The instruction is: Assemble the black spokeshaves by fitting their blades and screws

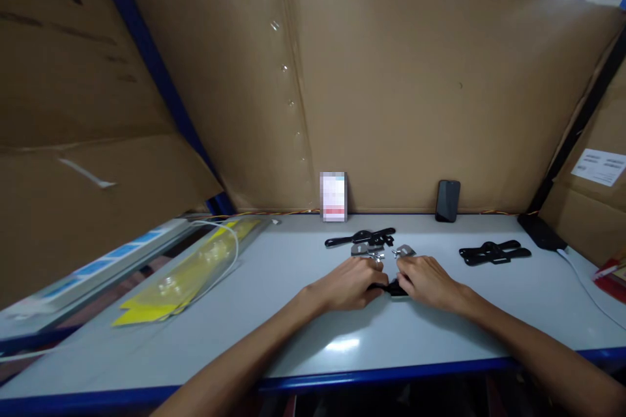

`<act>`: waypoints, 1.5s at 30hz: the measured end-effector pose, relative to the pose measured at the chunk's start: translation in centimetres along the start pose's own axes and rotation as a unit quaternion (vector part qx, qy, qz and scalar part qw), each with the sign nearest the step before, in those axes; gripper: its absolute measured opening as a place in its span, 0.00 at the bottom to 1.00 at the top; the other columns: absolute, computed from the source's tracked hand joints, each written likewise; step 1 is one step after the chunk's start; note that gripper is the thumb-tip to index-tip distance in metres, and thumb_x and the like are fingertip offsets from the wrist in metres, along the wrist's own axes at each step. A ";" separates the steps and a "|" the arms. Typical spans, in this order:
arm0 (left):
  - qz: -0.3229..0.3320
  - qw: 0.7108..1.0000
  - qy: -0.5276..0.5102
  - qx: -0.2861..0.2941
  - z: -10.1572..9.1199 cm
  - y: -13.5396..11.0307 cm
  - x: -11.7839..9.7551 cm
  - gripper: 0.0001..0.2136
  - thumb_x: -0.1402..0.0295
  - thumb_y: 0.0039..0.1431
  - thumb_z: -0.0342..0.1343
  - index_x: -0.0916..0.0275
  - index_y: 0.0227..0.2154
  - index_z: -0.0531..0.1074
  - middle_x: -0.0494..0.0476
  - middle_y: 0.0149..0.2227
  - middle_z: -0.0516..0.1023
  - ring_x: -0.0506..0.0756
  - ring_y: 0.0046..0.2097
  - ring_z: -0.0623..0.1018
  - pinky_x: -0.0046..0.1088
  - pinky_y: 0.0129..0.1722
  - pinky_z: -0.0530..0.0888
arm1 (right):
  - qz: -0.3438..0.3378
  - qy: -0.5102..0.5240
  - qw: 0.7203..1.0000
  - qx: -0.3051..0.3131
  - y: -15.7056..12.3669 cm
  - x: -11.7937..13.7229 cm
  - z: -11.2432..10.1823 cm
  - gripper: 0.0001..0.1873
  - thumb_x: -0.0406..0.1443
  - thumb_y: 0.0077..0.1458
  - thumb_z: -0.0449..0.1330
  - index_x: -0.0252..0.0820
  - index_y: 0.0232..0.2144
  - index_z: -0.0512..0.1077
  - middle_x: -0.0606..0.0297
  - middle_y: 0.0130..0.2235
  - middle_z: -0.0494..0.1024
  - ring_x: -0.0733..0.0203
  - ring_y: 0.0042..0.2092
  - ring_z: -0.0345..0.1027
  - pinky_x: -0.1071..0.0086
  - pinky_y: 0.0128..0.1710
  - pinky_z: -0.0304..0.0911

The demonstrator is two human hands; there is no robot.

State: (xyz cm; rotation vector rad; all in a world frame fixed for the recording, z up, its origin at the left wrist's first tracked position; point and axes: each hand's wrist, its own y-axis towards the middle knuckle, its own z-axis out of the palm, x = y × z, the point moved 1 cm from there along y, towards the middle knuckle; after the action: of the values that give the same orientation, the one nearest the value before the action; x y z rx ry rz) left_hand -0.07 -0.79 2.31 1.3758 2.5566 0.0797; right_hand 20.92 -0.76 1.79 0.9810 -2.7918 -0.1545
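My left hand (353, 283) and my right hand (426, 281) rest close together on the grey table (274, 332), fingers curled around a small black part (392, 288) held between them. Just beyond the fingertips lie small silver metal pieces (368, 251) and another silver piece (405, 251). Behind those lies a long black part (362, 237). Most of the held part is hidden by my fingers.
A pile of black parts (493, 252) lies to the right. A dark phone (448, 201) and a small card (333, 196) lean on the cardboard wall (391, 91). Yellow plastic bags (190, 273) lie at left. A black adapter with white cable (542, 234) sits far right.
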 end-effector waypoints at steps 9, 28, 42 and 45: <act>0.004 1.000 0.012 -0.005 0.4 -0.1 0.2 0.09 0.74 0.59 0.56 0.58 0.38 0.79 0.55 0.36 0.79 0.57 0.38 0.78 0.31 0.35 0.67 | 0.039 0.091 0.995 -0.033 0.5 -1.4 0.1 0.09 0.31 0.58 0.59 0.41 0.26 0.76 0.64 0.28 0.76 0.61 0.30 0.65 0.68 0.30 0.49; 0.007 0.999 0.032 -0.014 0.3 0.1 -0.1 0.07 0.74 0.59 0.59 0.57 0.37 0.80 0.54 0.33 0.78 0.56 0.35 0.78 0.32 0.32 0.66 | 0.035 0.252 0.967 -0.007 1.2 -3.0 1.5 0.05 0.29 0.53 0.63 0.41 0.26 0.74 0.69 0.25 0.73 0.64 0.29 0.64 0.72 0.30 0.54; 0.002 0.999 0.046 0.000 0.1 0.2 -0.1 0.04 0.71 0.60 0.61 0.57 0.37 0.79 0.55 0.33 0.79 0.57 0.36 0.78 0.30 0.32 0.67 | 0.004 0.019 1.000 -0.016 0.2 -1.5 0.7 0.14 0.33 0.62 0.56 0.41 0.24 0.72 0.61 0.29 0.77 0.59 0.30 0.68 0.66 0.30 0.47; 0.004 0.999 0.049 -0.001 0.1 0.2 -0.1 0.05 0.71 0.60 0.61 0.57 0.38 0.79 0.55 0.34 0.78 0.56 0.36 0.77 0.30 0.33 0.67 | -0.001 0.013 1.000 -0.016 0.3 -1.4 0.8 0.13 0.32 0.63 0.55 0.41 0.26 0.73 0.61 0.29 0.77 0.58 0.30 0.69 0.66 0.30 0.48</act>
State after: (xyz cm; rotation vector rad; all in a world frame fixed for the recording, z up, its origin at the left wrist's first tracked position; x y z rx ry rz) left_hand 0.21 -0.77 2.23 1.4148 2.6296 0.1532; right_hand 21.63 0.36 0.89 0.9721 -2.7553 -0.1852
